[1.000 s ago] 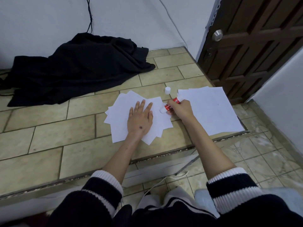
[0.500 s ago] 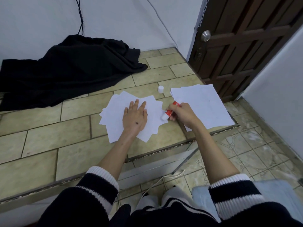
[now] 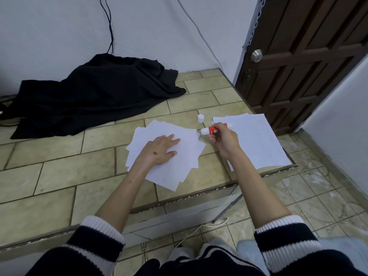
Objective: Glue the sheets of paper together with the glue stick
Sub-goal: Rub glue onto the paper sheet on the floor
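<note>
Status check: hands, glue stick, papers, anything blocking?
Left hand flat on fanned paper stack. Right hand grips uncapped glue stick, tip at stack's edge. Cap on tiles, second paper pile at right. Nothing blocking.

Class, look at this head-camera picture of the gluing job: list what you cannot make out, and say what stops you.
- Glue on the fanned sheets: head view, not visible on white paper; the left hand covers the middle.
- Glue stick label: too small to read, partly wrapped by the right hand.
- Number of sheets in the right pile: edges overlap.
- What the black cloth covers.
</note>
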